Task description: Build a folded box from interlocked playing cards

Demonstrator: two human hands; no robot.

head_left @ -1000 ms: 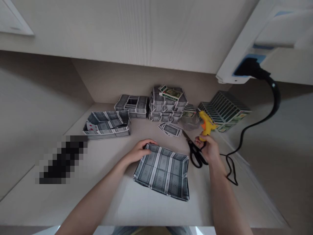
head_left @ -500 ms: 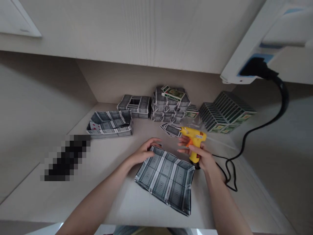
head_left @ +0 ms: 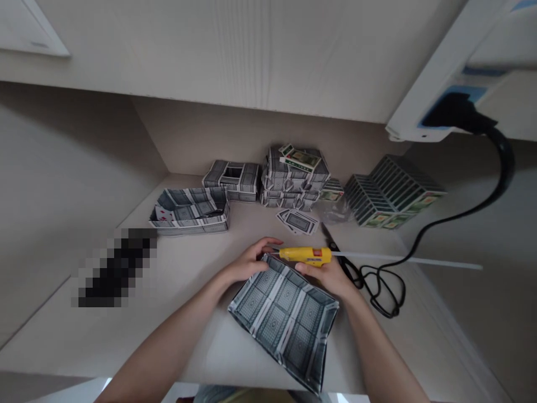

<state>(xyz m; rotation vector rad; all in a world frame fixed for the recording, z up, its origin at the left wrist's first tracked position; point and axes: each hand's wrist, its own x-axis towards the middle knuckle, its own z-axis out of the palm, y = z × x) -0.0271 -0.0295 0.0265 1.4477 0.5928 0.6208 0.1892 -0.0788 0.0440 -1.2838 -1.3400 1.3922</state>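
Observation:
My left hand (head_left: 249, 264) grips the far left corner of an open tray made of playing cards (head_left: 279, 319), thumb inside and fingers behind the wall. The tray lies tilted near the table's front, its card backs showing grey-green. In my right hand (head_left: 329, 274) is a yellow glue gun (head_left: 305, 256), held over the tray's far edge. Its nozzle points left, close to my left fingers and the tray's far corner; whether it touches cannot be made out. A long white glue stick (head_left: 411, 258) sticks out of the gun's back end.
Scissors (head_left: 331, 240) and a black cord (head_left: 384, 285) lie to the right. Loose cards (head_left: 300, 222) lie behind the tray. Card-built boxes (head_left: 293, 176), another card tray (head_left: 191, 210) and stacked card packs (head_left: 394, 193) stand along the back. A power strip (head_left: 436, 95) hangs upper right.
My right hand has brought the glue gun left and down to the tray's far corner, turning it sideways. The tray has turned slightly in my left hand. Scissors now show on the right.

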